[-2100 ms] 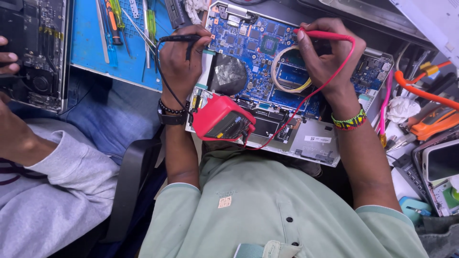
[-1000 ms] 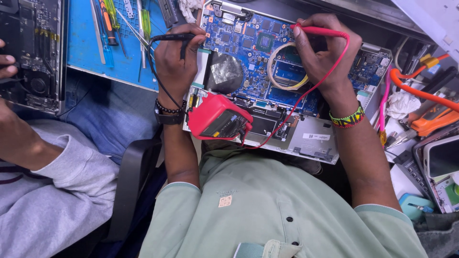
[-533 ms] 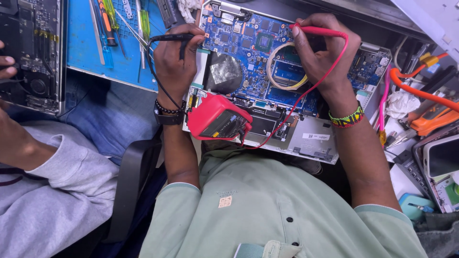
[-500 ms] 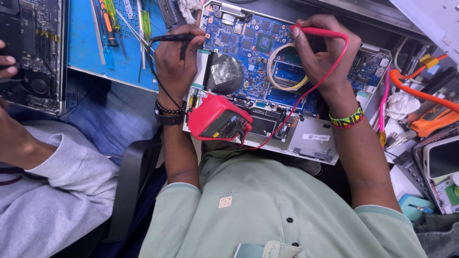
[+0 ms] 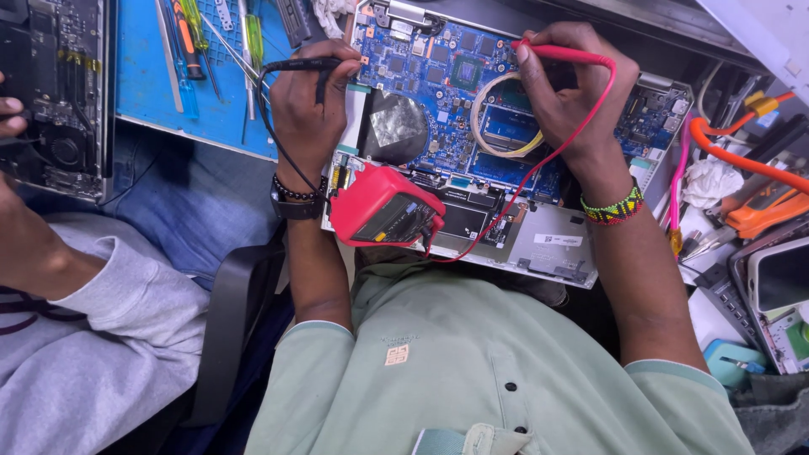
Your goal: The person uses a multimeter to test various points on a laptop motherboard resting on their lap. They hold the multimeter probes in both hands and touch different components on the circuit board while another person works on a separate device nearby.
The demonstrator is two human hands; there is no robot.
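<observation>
single head-worn view, looking steeply down, close over opened laptop (image 5: pixel 506 152)

- An electronics repair workshop.
- An opened laptop (image 5: pixel 506 143) lies with its blue circuit board bare.
- A red meter (image 5: pixel 383 206) rests on it.
- Screwdrivers (image 5: pixel 190 38) lie on a blue mat (image 5: pixel 143 76).

Blue mat (image 5: pixel 143 80) at upper left, screwdrivers (image 5: pixel 187 38) and tweezers (image 5: pixel 221 46) lying on it. Second opened laptop (image 5: pixel 55 93) at far left edge, co-worker's hand (image 5: pixel 10 114) on it, grey sleeve (image 5: pixel 109 337) below. Orange cable (image 5: pixel 733 156) curving at right over cluttered tools. White rag (image 5: pixel 712 181) beside it. Phone (image 5: pixel 779 282) near right edge. Black strap (image 5: pixel 223 329) hanging at lower left.
</observation>
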